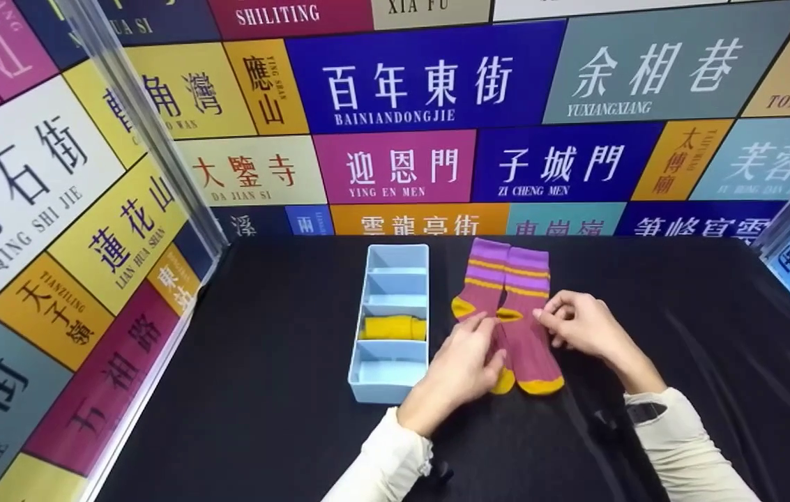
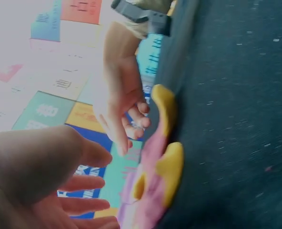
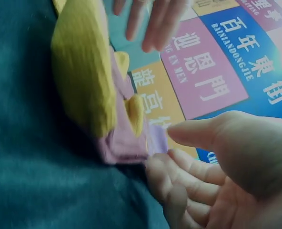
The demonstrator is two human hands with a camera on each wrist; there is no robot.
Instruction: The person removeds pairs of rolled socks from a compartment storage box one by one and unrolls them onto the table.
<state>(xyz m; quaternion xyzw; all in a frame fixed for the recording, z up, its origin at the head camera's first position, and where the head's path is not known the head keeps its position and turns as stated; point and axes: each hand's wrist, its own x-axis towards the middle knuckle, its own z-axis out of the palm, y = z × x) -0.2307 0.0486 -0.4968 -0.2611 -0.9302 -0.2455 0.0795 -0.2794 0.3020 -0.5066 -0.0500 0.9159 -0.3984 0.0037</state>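
Observation:
Two mauve socks lie flat side by side on the black cloth, with purple striped cuffs and yellow heels and toes. My left hand (image 1: 461, 359) hovers over the left sock (image 1: 485, 282) and hides part of its foot. In the left wrist view, the fingers of that hand are extended and apart, holding nothing. Beside the right sock (image 1: 530, 348) is my right hand (image 1: 590, 324), its fingers loosely bent at the sock's outer edge. The right wrist view shows a gap between its thumb (image 3: 193, 132) and forefinger; whether a fingertip touches the sock is unclear.
A light blue divided box (image 1: 388, 397) stands left of the socks. One of its compartments holds a rolled yellow cloth item (image 1: 395, 328). Black cloth (image 1: 262, 390) covers the table, and panels with printed place names (image 1: 422, 84) rise behind and at the sides.

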